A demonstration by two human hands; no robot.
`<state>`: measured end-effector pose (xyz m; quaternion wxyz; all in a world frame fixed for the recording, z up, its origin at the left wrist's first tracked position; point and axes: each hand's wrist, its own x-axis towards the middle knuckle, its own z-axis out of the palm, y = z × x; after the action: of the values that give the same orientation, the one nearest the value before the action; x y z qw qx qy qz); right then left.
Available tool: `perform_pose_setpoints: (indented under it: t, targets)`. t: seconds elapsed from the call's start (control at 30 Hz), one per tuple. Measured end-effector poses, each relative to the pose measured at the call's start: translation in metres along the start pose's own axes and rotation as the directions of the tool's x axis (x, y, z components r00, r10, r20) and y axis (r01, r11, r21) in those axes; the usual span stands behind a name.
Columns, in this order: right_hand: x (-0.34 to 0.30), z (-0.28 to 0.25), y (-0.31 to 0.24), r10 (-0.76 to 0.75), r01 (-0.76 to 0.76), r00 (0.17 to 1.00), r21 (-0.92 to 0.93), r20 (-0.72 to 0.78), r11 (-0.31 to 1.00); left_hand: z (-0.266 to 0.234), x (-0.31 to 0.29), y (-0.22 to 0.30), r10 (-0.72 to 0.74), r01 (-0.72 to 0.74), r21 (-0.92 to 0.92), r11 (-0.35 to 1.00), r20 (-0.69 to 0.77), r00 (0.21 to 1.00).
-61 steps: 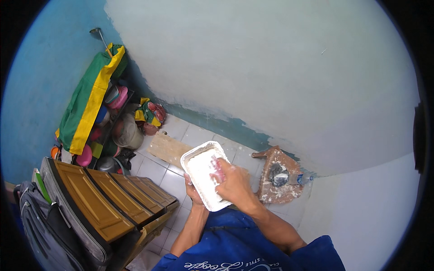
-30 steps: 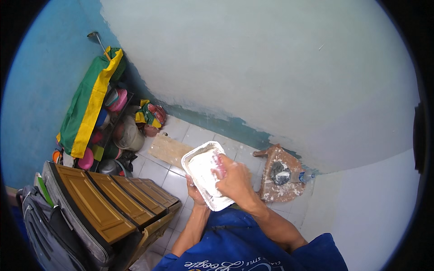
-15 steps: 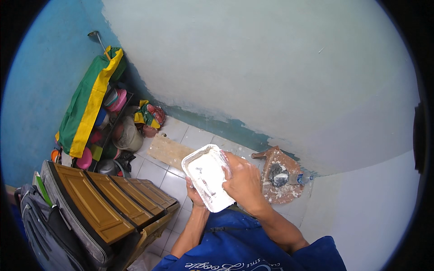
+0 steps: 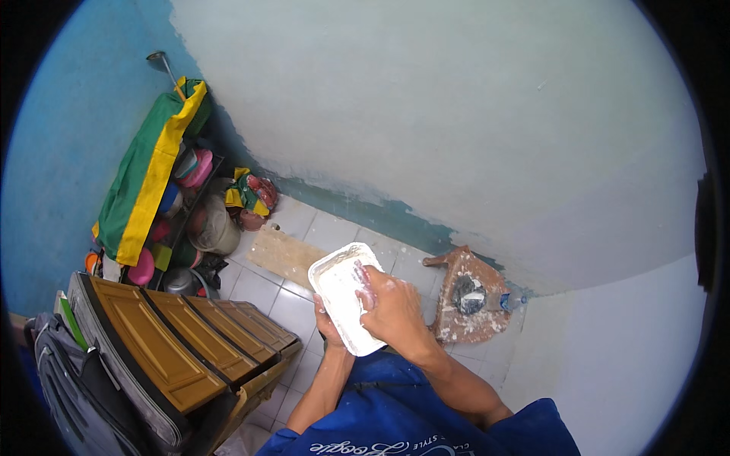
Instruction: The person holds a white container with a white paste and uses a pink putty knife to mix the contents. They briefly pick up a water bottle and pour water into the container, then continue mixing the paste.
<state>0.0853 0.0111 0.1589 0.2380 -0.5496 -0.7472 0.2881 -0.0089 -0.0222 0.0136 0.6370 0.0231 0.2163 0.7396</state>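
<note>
My left hand (image 4: 327,322) grips a white rectangular plastic tub (image 4: 323,268) from its lower left side, holding it tilted in front of my blue shirt. White paste (image 4: 342,292) coats the inside, so bright that its detail is washed out. Over the right part of the tub, my right hand (image 4: 391,308) is closed, with fingers curled down into the paste and white smears on them. Whatever it may hold is hidden by the fingers and the glare.
A paste-spattered brown stool (image 4: 487,327) with a plastic bottle (image 4: 513,299) stands by the patchily coated wall (image 4: 426,121). On the floor lies a board (image 4: 285,256). To the left are a wooden drawer cabinet (image 4: 163,342), a backpack (image 4: 65,380) and a cloth-covered rack (image 4: 141,175) of kitchenware.
My right hand has moved left and slightly down, from the tub's right rim to over its inside. The tub and my left hand have barely shifted.
</note>
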Motion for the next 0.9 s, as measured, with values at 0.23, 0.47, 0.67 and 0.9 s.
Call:
perform_pose_setpoints:
  t: [0.23,0.47,0.67,0.9]
  targets:
    - [0.008,0.000,0.020,0.068,-0.067,0.998,0.077,-0.012,0.995,0.003,-0.003,0.007,-0.021,0.019,0.040,0.999,0.040,0.999]
    - [0.006,0.004,0.021,0.093,-0.094,0.996,0.142,0.015,0.985,0.003,0.003,0.008,-0.022,0.023,-0.015,1.000,0.047,0.999]
    - [0.004,0.002,0.007,0.075,-0.081,0.993,0.067,0.090,0.994,0.002,0.002,0.009,-0.012,0.011,0.013,1.000,0.112,0.994]
    - [0.002,-0.004,0.003,0.052,-0.057,0.998,0.110,0.045,0.992,0.004,-0.001,0.009,-0.016,0.014,0.020,1.000,0.086,0.996]
